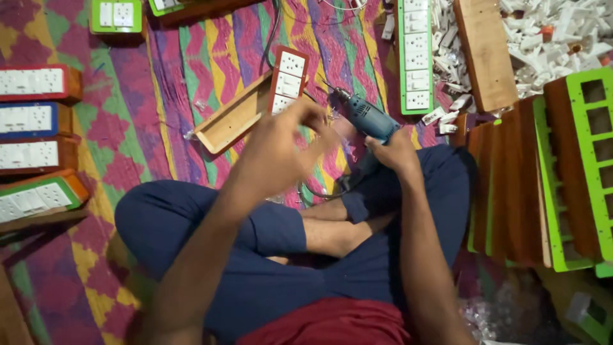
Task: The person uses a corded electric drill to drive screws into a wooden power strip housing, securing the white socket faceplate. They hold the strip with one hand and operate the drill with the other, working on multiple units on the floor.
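No package, label, sign or screen can be made out with certainty. Only some clear, crumpled plastic [504,313] lies at the bottom right corner of the patterned cloth [128,128]; whether these are bags, I cannot tell.

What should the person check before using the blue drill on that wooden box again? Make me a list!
1. Right hand grips the blue drill: ok.
2. Drill bit points away from the legs: ok.
3. Left hand is clear of the bit: cannot tell, it is blurred and raised close by.
4. Wooden box lies flat on the mat: ok.
5. Red-edged socket plate sits square on the box: not ok, it leans tilted across one end.
6. Drill cord is untangled: cannot tell.
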